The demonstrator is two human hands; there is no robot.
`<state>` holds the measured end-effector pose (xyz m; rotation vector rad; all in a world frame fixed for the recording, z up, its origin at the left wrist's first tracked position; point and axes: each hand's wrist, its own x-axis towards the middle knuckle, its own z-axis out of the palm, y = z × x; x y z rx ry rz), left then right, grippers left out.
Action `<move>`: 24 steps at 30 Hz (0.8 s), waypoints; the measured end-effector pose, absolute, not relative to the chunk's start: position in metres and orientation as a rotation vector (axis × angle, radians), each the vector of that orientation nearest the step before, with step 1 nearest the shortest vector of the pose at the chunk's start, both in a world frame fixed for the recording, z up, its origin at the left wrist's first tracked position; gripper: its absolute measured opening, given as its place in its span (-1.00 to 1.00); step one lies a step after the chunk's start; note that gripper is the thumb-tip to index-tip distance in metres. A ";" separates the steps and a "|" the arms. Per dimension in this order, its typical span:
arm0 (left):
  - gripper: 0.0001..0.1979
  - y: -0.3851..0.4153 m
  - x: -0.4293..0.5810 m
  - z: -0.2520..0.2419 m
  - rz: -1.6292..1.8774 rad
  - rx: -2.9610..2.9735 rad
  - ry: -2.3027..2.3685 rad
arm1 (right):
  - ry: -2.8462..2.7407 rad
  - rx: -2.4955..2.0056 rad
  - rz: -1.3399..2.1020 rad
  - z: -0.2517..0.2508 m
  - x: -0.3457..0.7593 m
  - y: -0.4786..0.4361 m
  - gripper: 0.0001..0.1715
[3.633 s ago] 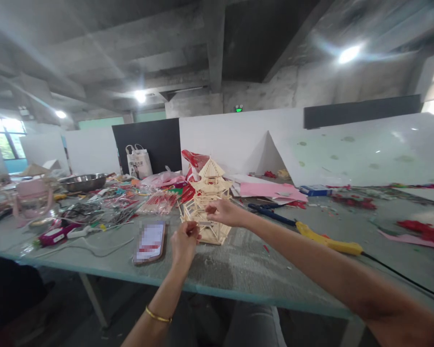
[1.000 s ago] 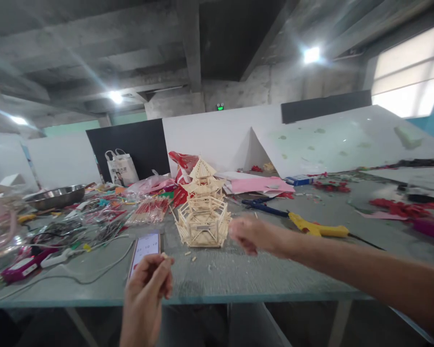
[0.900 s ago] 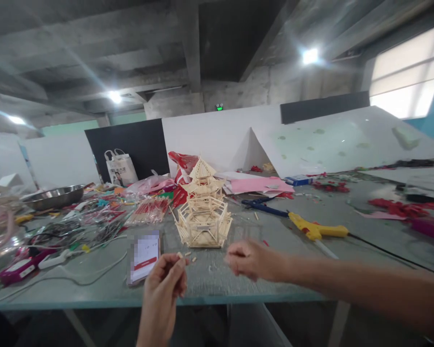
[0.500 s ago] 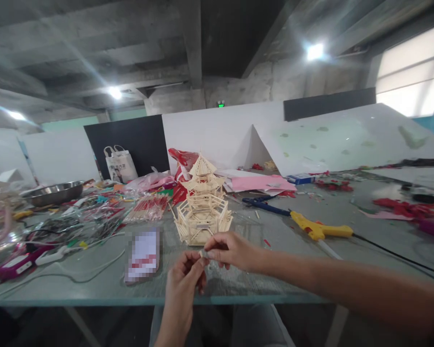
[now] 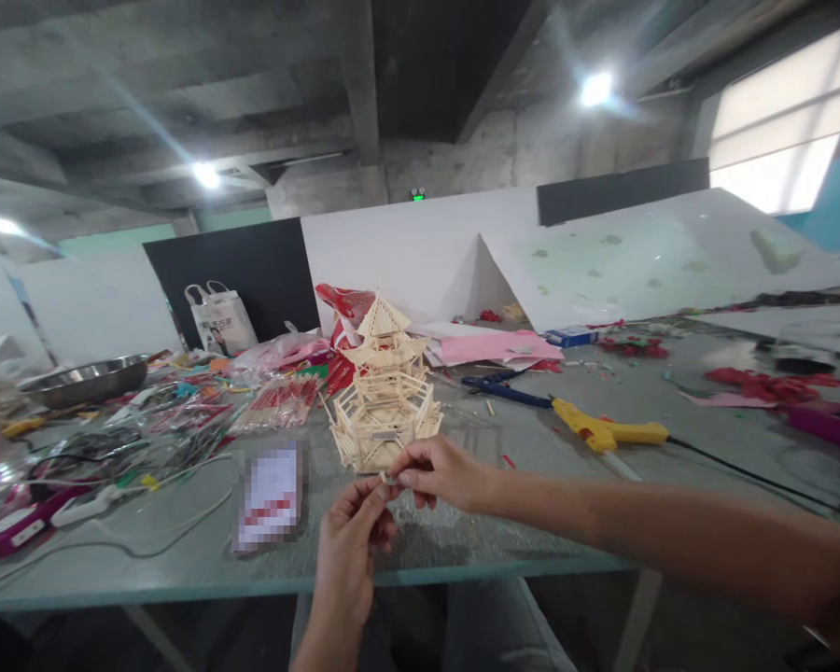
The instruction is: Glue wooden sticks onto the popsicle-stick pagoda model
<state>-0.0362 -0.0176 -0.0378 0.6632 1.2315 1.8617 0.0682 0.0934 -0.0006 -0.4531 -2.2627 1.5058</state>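
A small pale piece [image 5: 385, 477], perhaps a bit of wood stick, shows between the fingertips of both hands. My left hand [image 5: 354, 523] pinches it from below with thumb and forefinger. From the right, my right hand [image 5: 434, 471] closes its thumb and fingers at the same piece, and the hands touch or nearly touch. Just behind them stands a tiered pagoda model [image 5: 385, 401] made of thin pale sticks, upright on the table. Its front lower edge is partly hidden by my right hand.
A yellow and blue glue gun [image 5: 609, 431] lies on the table to the right, its cord running right. At left are a blurred-out card or phone [image 5: 270, 499], a purple power strip [image 5: 28, 523], bagged sticks [image 5: 284, 401] and a metal bowl [image 5: 91, 381]. Pink sheets [image 5: 494, 348] lie behind the model.
The view has shifted slightly, so the scene sits a little further left. Both hands keep their pinch on the small piece, with only slight finger movement.
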 end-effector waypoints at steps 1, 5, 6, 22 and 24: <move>-0.71 -0.018 -0.036 -0.038 1.859 0.657 1.214 | -2.274 -0.450 1.462 0.000 0.068 0.093 -0.84; -0.72 -0.020 -0.036 -0.037 1.850 0.641 1.166 | -2.342 -0.423 1.261 0.008 0.069 0.087 -0.79; -0.72 -0.021 -0.035 -0.037 1.849 0.632 1.161 | -2.363 -0.405 1.210 0.010 0.070 0.085 -0.77; -0.75 -0.023 -0.031 -0.036 1.848 0.999 1.567 | -2.458 -0.336 0.973 0.009 0.077 0.081 -0.74; -0.75 -0.021 -0.034 -0.037 1.865 1.042 1.616 | -2.454 -0.348 0.930 0.010 0.078 0.082 -0.74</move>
